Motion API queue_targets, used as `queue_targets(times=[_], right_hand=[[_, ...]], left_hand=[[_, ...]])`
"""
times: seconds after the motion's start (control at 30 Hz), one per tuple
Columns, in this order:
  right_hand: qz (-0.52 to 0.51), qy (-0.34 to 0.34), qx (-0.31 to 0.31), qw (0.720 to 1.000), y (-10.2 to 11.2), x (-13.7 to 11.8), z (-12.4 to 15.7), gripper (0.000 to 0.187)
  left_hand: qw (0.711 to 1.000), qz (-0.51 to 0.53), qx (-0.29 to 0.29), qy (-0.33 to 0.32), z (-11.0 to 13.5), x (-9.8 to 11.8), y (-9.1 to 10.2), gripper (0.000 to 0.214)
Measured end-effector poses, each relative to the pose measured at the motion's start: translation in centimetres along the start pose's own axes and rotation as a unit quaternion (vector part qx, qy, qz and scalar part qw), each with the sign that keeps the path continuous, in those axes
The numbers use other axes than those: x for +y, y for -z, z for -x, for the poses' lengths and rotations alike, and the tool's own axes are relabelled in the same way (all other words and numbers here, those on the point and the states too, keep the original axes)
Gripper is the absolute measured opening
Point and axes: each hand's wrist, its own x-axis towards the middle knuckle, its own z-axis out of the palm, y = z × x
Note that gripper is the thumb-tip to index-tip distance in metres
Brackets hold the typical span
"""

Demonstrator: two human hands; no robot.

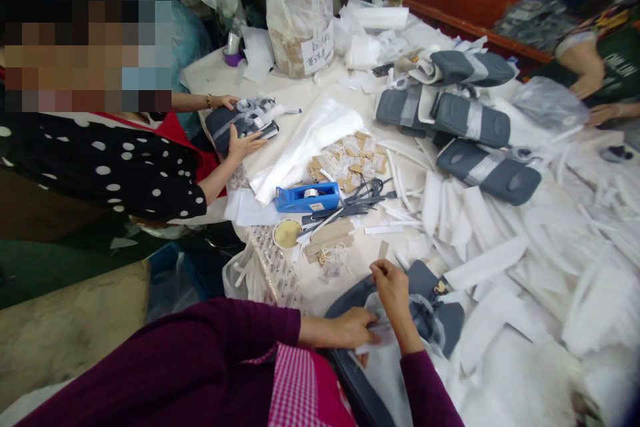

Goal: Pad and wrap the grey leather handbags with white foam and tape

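Head view, 6 o'clock: left hand (pixel 356 328) clamped on grey padded piece (pixel 453 323), likely steadying it; right hand (pixel 393 285) just above, fingertips pinched together on something too small to tell.

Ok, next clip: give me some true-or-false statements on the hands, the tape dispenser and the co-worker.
1. The left hand grips a plastic-wrapped grey item. True.
2. The right hand lies flat and open. False: it is closed in a pinch above that item.
3. The tape dispenser is red. False: it is blue.
4. The co-worker in the dotted top has both hands on another grey piece. True.
5. The crate is green. False: it is orange.
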Motion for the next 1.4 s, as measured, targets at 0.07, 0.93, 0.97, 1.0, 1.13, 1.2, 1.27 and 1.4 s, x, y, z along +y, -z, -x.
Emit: queue_targets(times=[0.07,0.93,0.97,1.0,1.13,1.2,1.27,1.4], right_hand=[[0.018,0.014,0.001,1.0,-1.1,0.3,-2.7,0.022],[0.196,0.024,0.094,0.976,-4.8,1.8,-11.5,0.021],[0.186,0.021,0.096,0.978,-4.1,1.7,-11.6,0.02],[0.172,0.016,0.103,0.98,-3.4,1.6,-11.7,0.019],[0.091,-0.009,0.164,0.982,0.9,1.1,-10.5,0.013],[0.034,-0.032,0.194,0.98,3.4,0.9,-8.3,0.017],[-0.027,-0.059,0.206,0.976,5.7,1.0,-4.7,0.024],[-0.283,-0.136,0.157,0.937,7.9,1.9,4.1,0.028]], left_hand=[[1.0,-0.018,0.014,-0.002,-0.2,-0.2,-0.1,0.016],[0.999,0.021,-0.029,-0.025,-0.2,0.1,1.4,0.018],[0.998,0.044,-0.037,-0.018,0.0,0.3,1.4,0.018],[0.996,0.072,-0.046,-0.007,0.1,0.4,1.4,0.019],[0.984,0.159,-0.071,0.025,0.3,0.6,1.0,0.019],[0.984,0.166,-0.064,0.026,0.3,0.5,0.8,0.018],[0.984,0.166,-0.057,0.028,0.2,0.5,0.7,0.019],[0.984,0.165,-0.06,0.032,0.1,0.4,0.7,0.029]])
